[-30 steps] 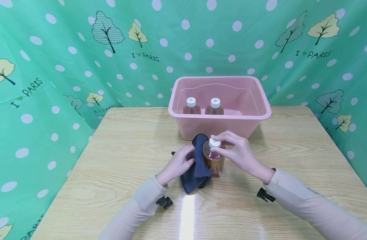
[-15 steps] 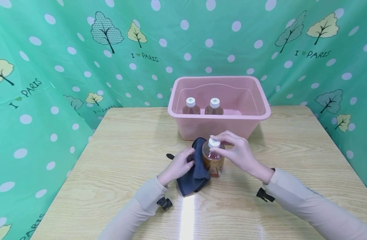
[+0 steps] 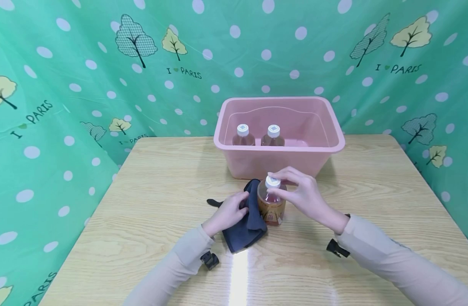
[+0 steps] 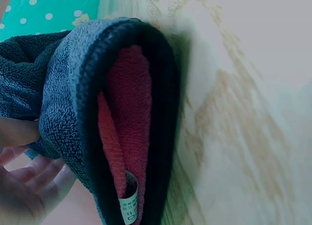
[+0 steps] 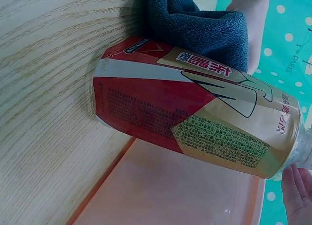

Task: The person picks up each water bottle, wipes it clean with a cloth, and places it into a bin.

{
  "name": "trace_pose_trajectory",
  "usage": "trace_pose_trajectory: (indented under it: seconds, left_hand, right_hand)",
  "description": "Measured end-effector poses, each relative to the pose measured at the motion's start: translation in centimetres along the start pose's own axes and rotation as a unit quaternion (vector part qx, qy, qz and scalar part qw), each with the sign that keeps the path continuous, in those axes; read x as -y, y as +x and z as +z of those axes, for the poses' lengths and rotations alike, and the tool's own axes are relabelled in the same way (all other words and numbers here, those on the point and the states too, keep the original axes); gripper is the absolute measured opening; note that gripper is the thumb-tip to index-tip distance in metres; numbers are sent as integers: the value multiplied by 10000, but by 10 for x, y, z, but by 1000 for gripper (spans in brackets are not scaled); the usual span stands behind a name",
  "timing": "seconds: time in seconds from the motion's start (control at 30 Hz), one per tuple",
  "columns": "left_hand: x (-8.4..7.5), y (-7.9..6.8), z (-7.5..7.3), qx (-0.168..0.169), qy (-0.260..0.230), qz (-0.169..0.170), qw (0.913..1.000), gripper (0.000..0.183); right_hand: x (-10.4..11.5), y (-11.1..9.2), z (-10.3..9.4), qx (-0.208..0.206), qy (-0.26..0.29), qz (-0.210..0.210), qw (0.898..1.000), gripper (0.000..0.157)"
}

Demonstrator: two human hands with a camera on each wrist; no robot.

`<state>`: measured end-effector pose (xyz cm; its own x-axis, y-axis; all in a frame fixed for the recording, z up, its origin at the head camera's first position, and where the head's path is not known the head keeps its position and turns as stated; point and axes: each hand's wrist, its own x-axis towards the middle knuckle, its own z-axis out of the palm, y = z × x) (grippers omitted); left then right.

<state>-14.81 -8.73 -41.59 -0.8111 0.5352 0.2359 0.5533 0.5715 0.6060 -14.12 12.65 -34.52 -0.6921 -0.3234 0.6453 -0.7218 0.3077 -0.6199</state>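
In the head view, a drink bottle point(image 3: 271, 210) with a white cap point(image 3: 272, 182) stands upright in front of the pink tub. My right hand point(image 3: 304, 195) pinches it at the cap between thumb and fingers. My left hand point(image 3: 227, 213) grips a dark blue towel point(image 3: 243, 233) against the bottle's left side. The left wrist view shows the folded towel point(image 4: 61, 98) from close by, with a reddish inner face and a white tag point(image 4: 129, 205). Across the right wrist view lies the bottle's red and gold printed label point(image 5: 195, 103), with the towel point(image 5: 200, 34) touching its side.
Just behind the bottle is the pink tub point(image 3: 272, 163). Inside its left half stand two similar bottles, a left one point(image 3: 243, 138) and a right one point(image 3: 273, 138). A green patterned curtain point(image 3: 203, 46) hangs behind the wooden table point(image 3: 153, 187).
My left hand and the towel have slid slightly down and toward me along the bottle's left side, and more of the towel's dark end shows at left. My right hand stays at the cap.
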Motion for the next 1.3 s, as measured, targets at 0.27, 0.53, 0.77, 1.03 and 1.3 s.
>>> trace_pose_trajectory:
  seconds: [0.27, 0.53, 0.77, 1.03, 1.3]
  left_hand:
    - [1, -1, 0, 36, -34, -15, 10000, 16]
    - [5, -5, -5, 91, -282, 62, 9995, 16]
    - [4, -12, -14, 88, -516, 118, 9986, 15]
    - [2, -18, -23, 35, -710, -41, 9975, 18]
    - [2, -21, -28, -100, -757, 46, 9971, 18]
  right_hand:
    - [1, 1, 0, -14, -31, -13, 10000, 33]
    - [4, 3, -2, 181, -75, 225, 9996, 34]
    - [10, 8, -5, 420, -331, 106, 9985, 34]
    - [13, 10, -4, 480, -534, 22, 9974, 35]
    - [20, 11, -1, 229, -972, 29, 9950, 36]
